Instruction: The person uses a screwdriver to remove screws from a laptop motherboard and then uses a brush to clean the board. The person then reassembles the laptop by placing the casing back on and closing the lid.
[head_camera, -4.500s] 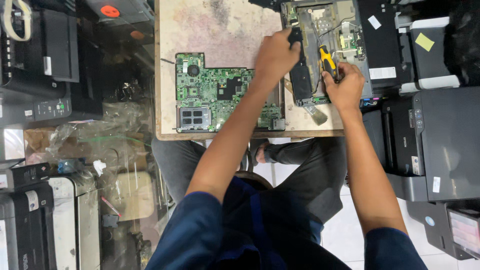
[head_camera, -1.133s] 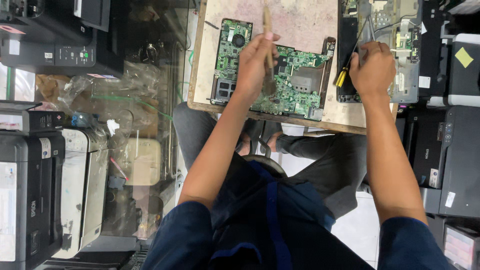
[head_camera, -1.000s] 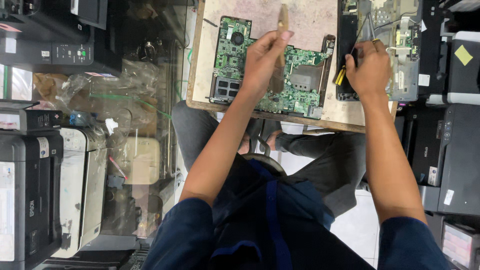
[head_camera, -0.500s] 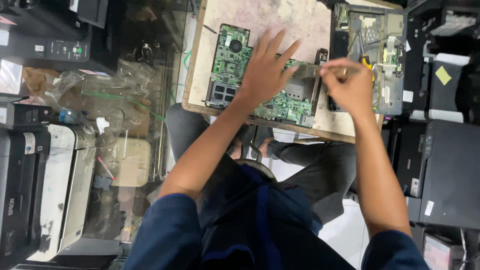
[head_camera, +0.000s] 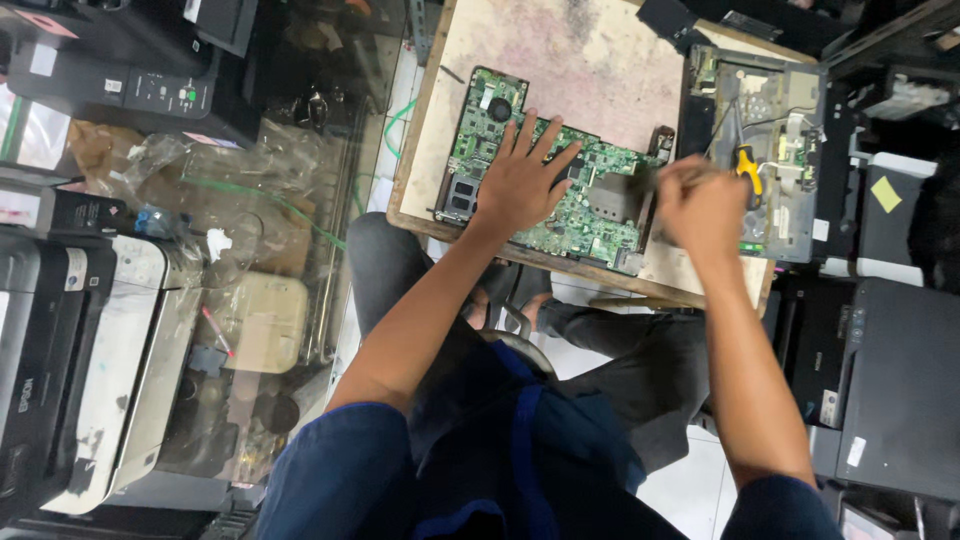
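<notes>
A green laptop motherboard (head_camera: 600, 205) lies on a stained wooden table (head_camera: 570, 60). My left hand (head_camera: 520, 180) rests flat on the board's middle with its fingers spread. My right hand (head_camera: 700, 205) is a blurred fist at the board's right edge, closed on a brush (head_camera: 642, 180) whose end smears leftward over the board. Beyond that hand, a yellow-handled screwdriver (head_camera: 745, 160) lies on an opened laptop chassis (head_camera: 785, 130).
A white and black printer (head_camera: 90, 350) stands at the left, beside a glass case (head_camera: 250, 250) holding plastic bags and clutter. Black printers (head_camera: 900, 390) are stacked at the right. My knees sit under the table's near edge.
My left hand held the brush over the board and now lies flat and empty. The right hand has left the screwdriver on the chassis and moved to the board's right edge, holding the brush.
</notes>
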